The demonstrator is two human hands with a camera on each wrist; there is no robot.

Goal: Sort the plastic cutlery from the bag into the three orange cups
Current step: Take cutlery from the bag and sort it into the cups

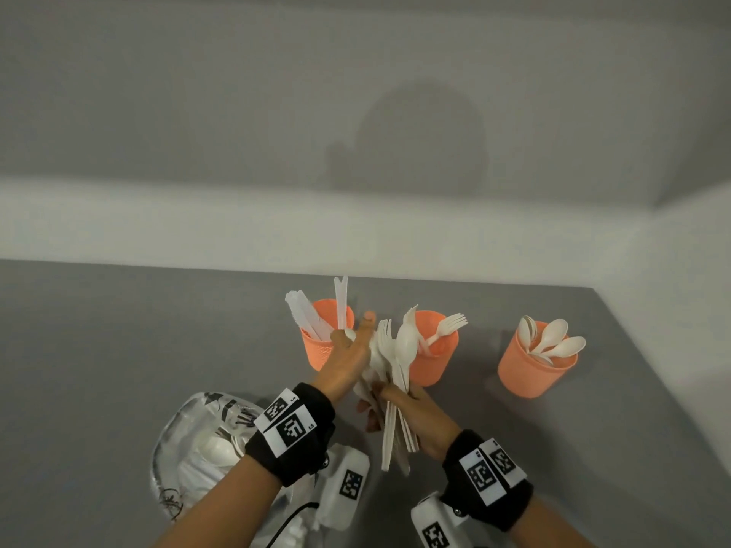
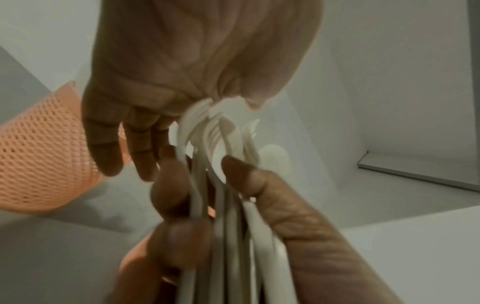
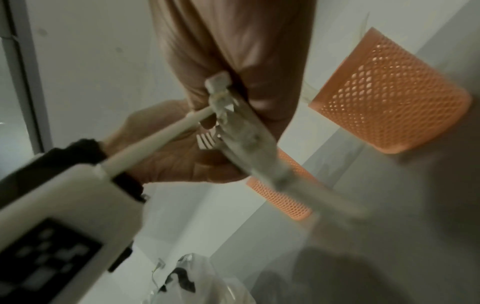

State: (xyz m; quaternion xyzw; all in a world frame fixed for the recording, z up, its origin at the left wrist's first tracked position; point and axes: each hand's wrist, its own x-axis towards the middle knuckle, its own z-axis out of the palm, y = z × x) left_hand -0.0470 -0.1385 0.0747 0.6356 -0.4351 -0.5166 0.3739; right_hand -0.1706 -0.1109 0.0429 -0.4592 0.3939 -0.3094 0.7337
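Note:
My right hand (image 1: 397, 403) grips a bundle of white plastic cutlery (image 1: 395, 361) by the handles, heads pointing up. My left hand (image 1: 356, 336) reaches into the heads, its thumb pinching the tops of the bundle (image 2: 223, 226) against the palm while the fingers (image 2: 103, 144) stay fairly straight. Behind the hands stand three orange cups: the left cup (image 1: 316, 350) holds knives, the middle cup (image 1: 435, 361) forks, the right cup (image 1: 530, 373) spoons. The clear bag (image 1: 197, 441) with more white cutlery lies at the lower left, under my left forearm.
The cups and the bag are on a grey tabletop (image 1: 118, 350) that ends at a white wall behind and to the right. In the right wrist view two orange mesh cups (image 3: 389, 92) lie beyond the hands, with the bag (image 3: 197, 283) below.

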